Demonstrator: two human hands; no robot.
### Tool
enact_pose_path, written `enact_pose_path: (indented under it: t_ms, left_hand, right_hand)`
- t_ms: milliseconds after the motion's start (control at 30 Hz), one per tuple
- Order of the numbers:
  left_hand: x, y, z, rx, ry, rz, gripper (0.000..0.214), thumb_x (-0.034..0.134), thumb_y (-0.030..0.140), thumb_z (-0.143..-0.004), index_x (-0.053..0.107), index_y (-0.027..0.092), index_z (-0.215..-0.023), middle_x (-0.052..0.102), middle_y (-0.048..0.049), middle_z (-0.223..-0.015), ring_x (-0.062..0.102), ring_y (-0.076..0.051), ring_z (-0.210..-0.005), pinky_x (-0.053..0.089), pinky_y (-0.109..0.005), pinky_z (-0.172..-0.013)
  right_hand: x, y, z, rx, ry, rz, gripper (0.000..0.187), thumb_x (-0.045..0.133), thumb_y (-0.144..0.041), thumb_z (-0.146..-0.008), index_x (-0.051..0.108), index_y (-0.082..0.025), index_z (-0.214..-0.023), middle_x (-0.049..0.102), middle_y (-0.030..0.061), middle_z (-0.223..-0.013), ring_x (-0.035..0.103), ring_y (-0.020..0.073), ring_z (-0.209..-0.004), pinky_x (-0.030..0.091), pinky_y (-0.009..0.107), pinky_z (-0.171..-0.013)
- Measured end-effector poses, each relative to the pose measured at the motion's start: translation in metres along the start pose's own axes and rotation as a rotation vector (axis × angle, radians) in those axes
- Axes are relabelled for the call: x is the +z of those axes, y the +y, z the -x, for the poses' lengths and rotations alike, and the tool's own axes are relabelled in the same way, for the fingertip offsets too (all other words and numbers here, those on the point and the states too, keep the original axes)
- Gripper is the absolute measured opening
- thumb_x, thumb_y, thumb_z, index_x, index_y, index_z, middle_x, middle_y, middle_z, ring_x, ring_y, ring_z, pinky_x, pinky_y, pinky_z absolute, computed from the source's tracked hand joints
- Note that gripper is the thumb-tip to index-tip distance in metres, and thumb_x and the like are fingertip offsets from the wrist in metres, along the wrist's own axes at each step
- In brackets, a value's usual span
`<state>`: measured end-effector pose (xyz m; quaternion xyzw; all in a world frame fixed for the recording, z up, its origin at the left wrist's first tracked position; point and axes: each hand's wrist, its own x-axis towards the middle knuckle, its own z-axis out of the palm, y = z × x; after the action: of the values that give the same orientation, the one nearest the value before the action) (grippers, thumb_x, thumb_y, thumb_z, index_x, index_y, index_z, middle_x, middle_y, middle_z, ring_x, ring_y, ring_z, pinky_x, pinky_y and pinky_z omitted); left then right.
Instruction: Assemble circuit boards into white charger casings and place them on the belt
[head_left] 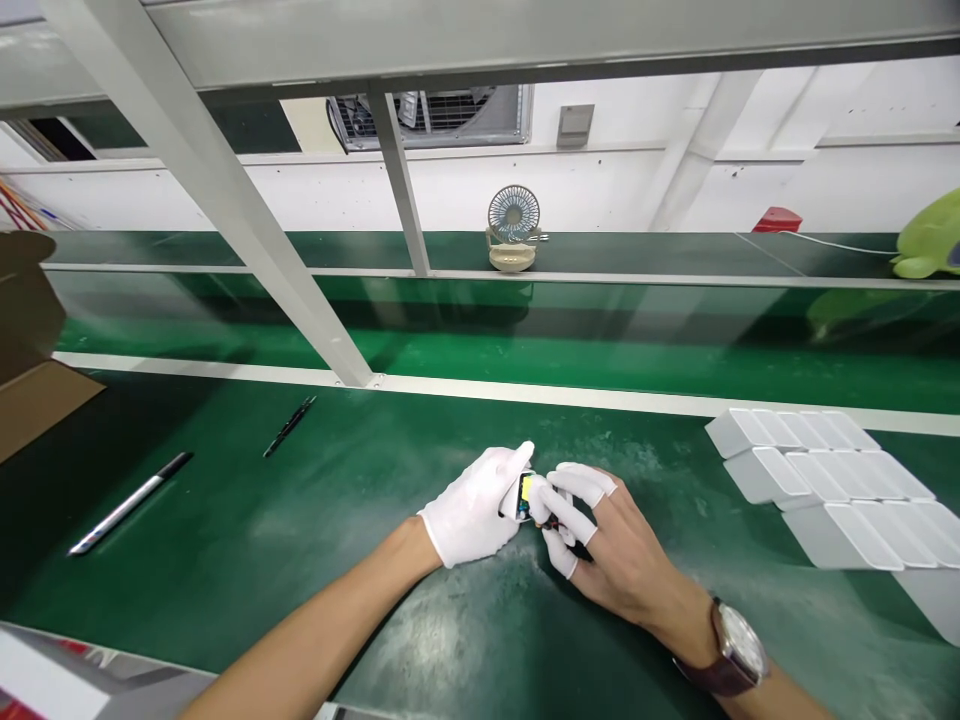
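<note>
At the centre of the frame, a person's two hands met over a green, slightly glossy worktop (435, 640). The left hand (476, 510), in a white fabric glove, was curled around a small white-cased electronic piece with a bright yellow block inside (526, 488), its thumb pointing up; the grip probably kept the piece steady, its open face turned toward the other hand. The right hand (626, 545) wore white covers only on its fingers (the back was bare, perhaps for finer touch). Its fingers were drawn close together against the piece, near some dark bits; whether they pinched it or merely touched it could not be told.

At the right of the frame stood staggered rows of glossy white rectangular cases (757, 472), seemingly lined up within the right hand's reach. At the left lay a long silver tool with a dark end (131, 505) and, higher up, a slim black pen (290, 427), both well apart from the hands, as if parked aside. In the upper middle, a small cream desk fan (514, 225) on a raised shelf faced the worker, presumably for cooling.
</note>
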<state>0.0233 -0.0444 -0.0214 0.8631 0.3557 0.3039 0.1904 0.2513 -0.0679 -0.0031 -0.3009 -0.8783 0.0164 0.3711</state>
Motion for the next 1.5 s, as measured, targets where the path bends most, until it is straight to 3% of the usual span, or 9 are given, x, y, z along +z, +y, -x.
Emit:
enact_pose_path:
  t_ms: [233, 400, 500, 633, 800, 1067, 1267, 1367, 1500]
  left_hand:
    - [0.003, 0.005, 0.000, 0.038, 0.013, -0.007, 0.094, 0.058, 0.005, -0.079, 0.010, 0.023, -0.159, 0.061, -0.0134, -0.122, 0.056, -0.027, -0.119, 0.053, -0.046, -0.097]
    - [-0.005, 0.012, -0.007, 0.026, 0.044, -0.034, 0.063, 0.062, 0.014, -0.084, 0.044, 0.022, -0.143, 0.060, -0.0133, -0.127, 0.055, -0.028, -0.123, 0.049, -0.048, -0.103]
    - [-0.012, 0.016, -0.012, -0.068, -0.023, 0.023, 0.034, 0.061, 0.021, -0.090, 0.060, 0.026, -0.124, 0.069, -0.0057, -0.111, 0.062, -0.024, -0.109, 0.049, -0.045, -0.100]
    - [-0.015, 0.016, -0.011, -0.278, -0.020, 0.244, 0.029, 0.070, 0.033, -0.087, 0.067, 0.026, -0.114, 0.070, -0.0044, -0.111, 0.063, -0.021, -0.103, 0.054, -0.036, -0.090]
    - [-0.015, 0.011, -0.008, -0.457, -0.063, 0.462, 0.041, 0.071, 0.041, -0.085, 0.064, 0.021, -0.120, 0.068, -0.0070, -0.116, 0.065, -0.018, -0.086, 0.055, -0.034, -0.080]
    - [-0.014, 0.007, -0.007, -0.553, 0.012, 0.751, 0.041, 0.055, 0.048, -0.096, 0.060, 0.019, -0.125, 0.067, -0.0091, -0.122, 0.062, -0.025, -0.114, 0.048, -0.041, -0.102]
    - [-0.017, 0.012, -0.008, -0.566, 0.061, 0.782, 0.070, 0.083, 0.037, -0.075, 0.052, 0.024, -0.137, 0.065, -0.0087, -0.123, 0.063, -0.023, -0.103, 0.051, -0.037, -0.091]
    - [-0.020, 0.014, -0.011, -0.617, 0.092, 0.829, 0.048, 0.083, 0.034, -0.076, 0.063, 0.020, -0.117, 0.068, -0.0066, -0.106, 0.064, -0.020, -0.093, 0.051, -0.035, -0.084]
    - [-0.020, 0.010, -0.012, -0.663, 0.139, 1.004, 0.032, 0.082, 0.034, -0.076, 0.060, 0.016, -0.092, 0.066, -0.0069, -0.099, 0.063, -0.018, -0.085, 0.050, -0.032, -0.076]
  right_hand:
    - [0.005, 0.000, 0.004, 0.010, -0.011, -0.022, 0.070, 0.065, -0.005, -0.084, 0.041, -0.019, -0.148, 0.059, 0.0151, -0.124, 0.052, 0.0337, -0.123, 0.050, 0.057, -0.100]
    - [0.005, 0.001, 0.006, 0.107, 0.054, -0.073, 0.069, 0.075, -0.021, -0.085, 0.043, -0.017, -0.146, 0.060, 0.0163, -0.119, 0.054, 0.0339, -0.117, 0.052, 0.055, -0.094]
    - [-0.001, 0.002, 0.008, 0.166, 0.048, -0.188, 0.064, 0.073, -0.027, -0.088, 0.044, -0.017, -0.145, 0.060, 0.0169, -0.121, 0.055, 0.0334, -0.114, 0.052, 0.055, -0.093]
    - [-0.004, 0.005, 0.010, 0.235, 0.030, -0.409, 0.043, 0.051, -0.019, -0.099, 0.048, -0.018, -0.142, 0.057, 0.0158, -0.125, 0.056, 0.0290, -0.117, 0.053, 0.050, -0.096]
    - [0.009, 0.008, 0.012, 0.331, 0.118, -0.368, 0.038, 0.054, -0.009, -0.096, 0.058, -0.022, -0.131, 0.058, 0.0118, -0.130, 0.058, 0.0244, -0.122, 0.051, 0.043, -0.104]
    - [0.019, 0.012, 0.016, 0.214, -0.022, -0.299, 0.058, 0.058, -0.011, -0.096, 0.043, -0.028, -0.149, 0.049, 0.0130, -0.143, 0.054, 0.0250, -0.128, 0.053, 0.043, -0.105]
    - [0.018, 0.014, 0.015, 0.127, -0.058, -0.229, 0.057, 0.059, -0.008, -0.094, 0.047, -0.028, -0.146, 0.049, 0.0144, -0.139, 0.055, 0.0263, -0.126, 0.056, 0.042, -0.100]
    - [0.018, 0.013, 0.015, 0.134, -0.078, -0.246, 0.053, 0.057, -0.008, -0.095, 0.049, -0.026, -0.144, 0.048, 0.0148, -0.142, 0.054, 0.0255, -0.128, 0.056, 0.041, -0.101]
    - [0.020, 0.013, 0.015, 0.150, -0.084, -0.273, 0.043, 0.055, -0.008, -0.096, 0.055, -0.023, -0.136, 0.050, 0.0157, -0.141, 0.056, 0.0240, -0.128, 0.056, 0.039, -0.102]
